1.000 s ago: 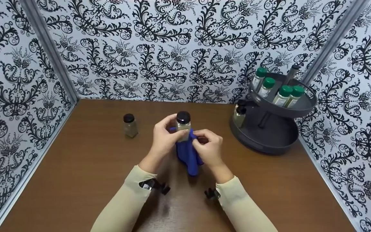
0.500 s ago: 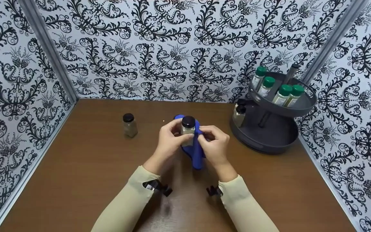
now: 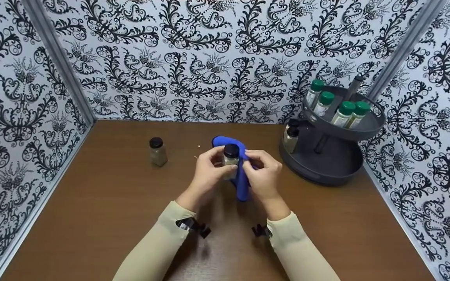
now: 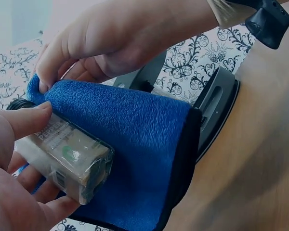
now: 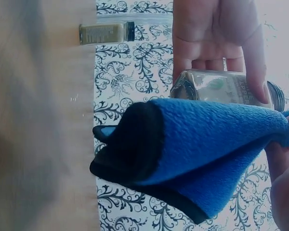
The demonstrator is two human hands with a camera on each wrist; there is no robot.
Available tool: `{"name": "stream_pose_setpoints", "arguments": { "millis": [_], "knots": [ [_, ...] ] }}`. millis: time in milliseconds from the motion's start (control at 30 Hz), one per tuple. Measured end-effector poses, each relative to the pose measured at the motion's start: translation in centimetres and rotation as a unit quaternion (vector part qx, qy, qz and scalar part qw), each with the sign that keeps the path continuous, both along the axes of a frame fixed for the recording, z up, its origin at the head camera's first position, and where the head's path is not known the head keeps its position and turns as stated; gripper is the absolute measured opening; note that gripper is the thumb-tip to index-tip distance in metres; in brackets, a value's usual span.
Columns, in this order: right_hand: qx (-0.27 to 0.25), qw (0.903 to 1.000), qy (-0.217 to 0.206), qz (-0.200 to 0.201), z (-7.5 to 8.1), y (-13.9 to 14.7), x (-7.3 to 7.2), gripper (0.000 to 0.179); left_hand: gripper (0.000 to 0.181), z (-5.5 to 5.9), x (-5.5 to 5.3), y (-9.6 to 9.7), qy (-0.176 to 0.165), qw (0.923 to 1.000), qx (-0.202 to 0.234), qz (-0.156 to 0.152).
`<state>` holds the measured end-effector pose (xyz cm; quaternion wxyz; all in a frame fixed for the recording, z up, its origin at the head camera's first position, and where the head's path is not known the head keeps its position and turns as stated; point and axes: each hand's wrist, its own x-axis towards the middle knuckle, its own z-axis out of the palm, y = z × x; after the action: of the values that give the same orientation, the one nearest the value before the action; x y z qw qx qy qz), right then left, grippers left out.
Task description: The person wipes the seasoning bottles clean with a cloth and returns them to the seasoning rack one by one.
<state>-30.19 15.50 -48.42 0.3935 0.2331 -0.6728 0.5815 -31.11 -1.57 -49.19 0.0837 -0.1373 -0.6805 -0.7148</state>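
A square clear spice jar (image 4: pixel 70 151) with a black lid and printed lettering is gripped in my left hand (image 3: pixel 208 170), thumb on its near side and fingers behind. My right hand (image 3: pixel 263 171) pinches a blue cloth (image 4: pixel 130 130) with dark edging near its upper part. The cloth (image 5: pixel 207 139) hangs down from those fingers, right beside the jar. In the head view the jar's black lid (image 3: pixel 231 150) points up between the two hands. Part of the cloth lies behind the jar and my left fingers, so its full extent is hidden.
Another black-lidded spice jar (image 3: pixel 157 152) stands on the brown table (image 3: pixel 104 187) to the left. At the right is a dark two-tier round rack (image 3: pixel 322 177). Several green-capped bottles (image 3: pixel 342 114) stand on its upper tier, black-capped jars (image 3: pixel 290 139) below. Small light crumbs lie near the left hand.
Both hands have shifted a little to the right with the jar and the cloth. The cloth's upper part now shows above and behind the jar, and pale crumbs have appeared on the table.
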Motion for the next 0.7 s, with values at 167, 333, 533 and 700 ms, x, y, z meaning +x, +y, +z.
{"name": "stream_pose_setpoints", "arguments": {
  "millis": [167,333,533,700],
  "knots": [
    [0.002,0.9999,-0.016,-0.001,0.1,-0.2,0.1,0.022,0.053,0.4,0.0,-0.2,0.009,0.9999,-0.006,0.011],
    [-0.001,0.9996,-0.028,-0.009,0.0,-0.5,0.0,0.022,0.053,0.6,0.0,-0.3,0.012,0.9997,-0.006,0.019],
    [0.009,0.9980,-0.055,-0.031,0.0,-0.8,0.2,0.023,0.052,0.6,-0.1,-0.5,0.024,0.9994,-0.010,0.025],
    [0.010,0.9976,-0.066,-0.020,1.2,-1.3,1.4,0.019,0.052,1.0,0.2,-0.7,0.021,0.9994,0.007,0.025]
  ]
}}
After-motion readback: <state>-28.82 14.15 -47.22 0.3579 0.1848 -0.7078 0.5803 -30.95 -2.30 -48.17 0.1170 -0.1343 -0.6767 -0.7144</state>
